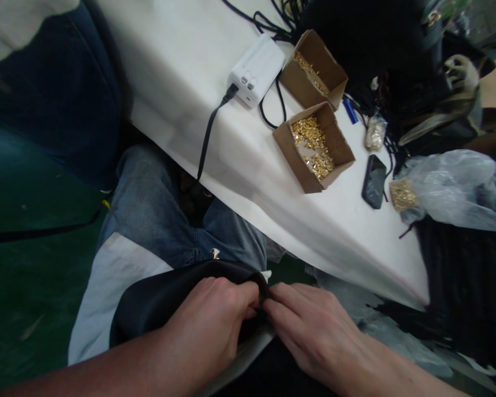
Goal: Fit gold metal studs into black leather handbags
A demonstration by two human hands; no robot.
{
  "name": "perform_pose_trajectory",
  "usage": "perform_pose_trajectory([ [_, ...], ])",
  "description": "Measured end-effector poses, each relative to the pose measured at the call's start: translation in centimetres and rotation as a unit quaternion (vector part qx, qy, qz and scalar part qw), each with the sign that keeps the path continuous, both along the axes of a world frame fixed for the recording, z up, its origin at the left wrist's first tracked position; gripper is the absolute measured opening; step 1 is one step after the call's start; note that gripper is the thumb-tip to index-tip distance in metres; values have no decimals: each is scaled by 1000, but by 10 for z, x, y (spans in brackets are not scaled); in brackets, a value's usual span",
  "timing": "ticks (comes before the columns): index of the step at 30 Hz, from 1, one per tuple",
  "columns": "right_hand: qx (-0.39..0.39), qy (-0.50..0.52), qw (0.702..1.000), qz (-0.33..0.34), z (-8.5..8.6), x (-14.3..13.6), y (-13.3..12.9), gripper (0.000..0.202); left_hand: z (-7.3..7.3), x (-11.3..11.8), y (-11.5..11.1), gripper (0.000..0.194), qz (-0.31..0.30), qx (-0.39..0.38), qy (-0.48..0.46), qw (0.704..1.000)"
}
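Note:
A smooth black leather-like piece (165, 292), possibly a bag, lies across my lap, with a small gold-coloured metal fitting (215, 254) at its upper edge. My left hand (219, 309) is closed on the edge of this piece, fingers curled and thumb pressed in. Close beside it, my right hand (310, 314) pinches the same edge with its fingertips. The two hands almost meet at a dark fold. A small white bit (267, 274) shows just behind the fold. What lies inside the fingers is hidden.
On the white-covered table (182, 71) stand two cardboard boxes, the nearer box (301, 165) and the farther box (303, 88), both holding small gold metal pieces. A white power adapter (258, 69), a black phone (374, 182) and a plastic bag (458, 187) are nearby. Another person's dark clothing (53, 82) is at left.

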State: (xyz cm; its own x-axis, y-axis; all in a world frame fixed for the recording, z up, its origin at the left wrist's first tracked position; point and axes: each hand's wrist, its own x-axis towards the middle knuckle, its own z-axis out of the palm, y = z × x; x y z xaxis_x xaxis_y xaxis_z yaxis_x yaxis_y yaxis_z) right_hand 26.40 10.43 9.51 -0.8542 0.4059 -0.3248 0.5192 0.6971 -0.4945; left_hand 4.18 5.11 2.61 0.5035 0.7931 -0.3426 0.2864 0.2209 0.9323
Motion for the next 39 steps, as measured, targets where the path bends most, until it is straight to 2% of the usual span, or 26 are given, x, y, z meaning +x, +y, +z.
perform_pose_trajectory([
  [9, -3, 36, 999, 33, -15, 8, 10, 23, -6, 4, 4, 29, 63, -43, -64, 995],
  [16, 33, 118, 991, 55, -30, 15, 12, 20, -17, -1, 15, 27, 51, -62, -93, 992],
  [21, 72, 154, 982, 78, -31, 14, 17, 21, -21, 1, 20, 26, 44, -72, -106, 991],
  [26, 33, 160, 981, 102, -31, 15, 20, 26, -21, 0, 23, 24, 38, -62, -91, 993],
  [34, 20, 140, 989, 41, -38, 26, 11, 19, -23, 2, 27, 21, 17, -59, -54, 997],
  [36, 21, 137, 990, 41, -37, 25, 9, 25, -23, 4, 28, 21, 9, -64, -46, 997],
  [39, 64, 129, 988, 60, -29, 18, 10, 30, -24, 6, 28, 20, 6, -66, -34, 997],
])
